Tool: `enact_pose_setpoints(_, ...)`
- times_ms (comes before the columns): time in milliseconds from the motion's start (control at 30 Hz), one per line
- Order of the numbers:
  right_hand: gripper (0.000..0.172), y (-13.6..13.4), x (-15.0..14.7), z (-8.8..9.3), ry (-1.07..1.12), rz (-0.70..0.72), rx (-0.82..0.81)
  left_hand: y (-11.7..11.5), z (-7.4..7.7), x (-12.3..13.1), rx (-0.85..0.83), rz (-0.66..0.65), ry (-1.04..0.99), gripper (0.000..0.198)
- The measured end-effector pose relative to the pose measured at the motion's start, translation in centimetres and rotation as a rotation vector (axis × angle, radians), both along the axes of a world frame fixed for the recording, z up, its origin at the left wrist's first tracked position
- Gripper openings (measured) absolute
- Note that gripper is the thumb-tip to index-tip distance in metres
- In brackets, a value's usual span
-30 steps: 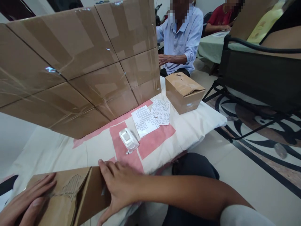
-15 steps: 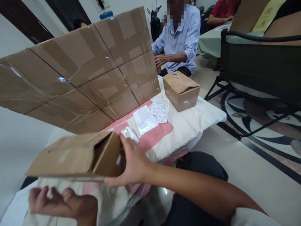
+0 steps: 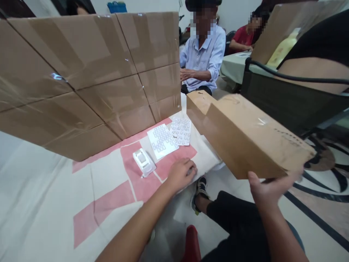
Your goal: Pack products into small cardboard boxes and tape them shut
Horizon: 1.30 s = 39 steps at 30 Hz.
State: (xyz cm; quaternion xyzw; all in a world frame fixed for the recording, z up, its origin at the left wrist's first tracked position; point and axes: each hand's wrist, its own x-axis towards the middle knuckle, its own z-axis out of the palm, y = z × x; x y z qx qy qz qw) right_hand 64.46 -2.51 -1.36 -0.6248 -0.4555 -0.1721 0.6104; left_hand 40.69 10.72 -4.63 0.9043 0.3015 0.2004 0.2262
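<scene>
Cloth-covered table [image 3: 54, 203]; right hand [image 3: 268, 189] holds cardboard box [image 3: 253, 140], contents hidden.

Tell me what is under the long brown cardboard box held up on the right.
The right hand supports the long brown cardboard box from below. Beneath lie patterned floor and a dark trouser leg. The box's underside is hidden.

Right hand [image 3: 268, 189] holds long cardboard box [image 3: 253, 140] from below, off cloth-covered table [image 3: 40, 203]; left hand [image 3: 181, 174] rests knuckles-down on cloth nr two sticker sheets [image 3: 170, 136] & white plastic device [image 3: 144, 162], taped cardboard wall [image 3: 89, 76] behind.
</scene>
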Motion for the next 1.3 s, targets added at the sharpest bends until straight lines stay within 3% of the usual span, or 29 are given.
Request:
enact_pose_setpoints(133,0.126,0.9,0.5,-3.0,0.170,-0.136,-0.262,0.0,0.1,-0.9,-0.034,-0.002,0.046,0.017)
enact_pose_setpoints(233,0.131,3.3,-0.8,-3.8,0.266,-0.157,-0.376,0.1,0.0,-0.7,-0.050,-0.011,0.065,0.016)
enact_pose_setpoints(367,0.136,6.6,-1.9,-3.5,0.252,-0.134,-0.423,0.3,-0.3,-0.4,-0.063,-0.019,0.050,0.015)
enact_pose_setpoints(500,0.131,9.1,-0.9,-2.8,0.252,-0.171,-0.395,0.4,-0.5,-0.6,-0.072,-0.025,0.019,0.015)
enact_pose_setpoints(633,0.123,9.9,0.8,-2.6,0.291,-0.185,-0.330,0.4,-0.3,-0.7,-0.091,-0.024,-0.003,0.015)
enact_pose_setpoints(800,0.128,10.4,1.1,-3.4,0.286,-0.131,-0.391,0.5,-0.2,-0.7,-0.127,-0.022,-0.038,0.015)
enact_pose_setpoints(967,0.133,13.0,0.6,-3.7,0.250,-0.089,-0.467,0.5,-0.7,-0.6,-0.156,-0.023,-0.076,0.016)
enact_pose_setpoints(1100,0.134,16.9,0.2,-3.4,0.183,-0.070,-0.592,0.5,-1.0,-0.3,-0.168,-0.031,-0.085,0.018)
enact_pose_setpoints(1233,0.130,20.9,-1.2,-3.7,0.046,-0.244,-0.906,0.8,-0.9,-0.3,-0.186,-0.040,-0.076,0.021)
enact_pose_setpoints(1300,0.116,21.8,-2.1,-3.8,-0.046,-0.276,-1.001,0.9,-0.6,-0.6,-0.196,-0.052,-0.072,0.022)
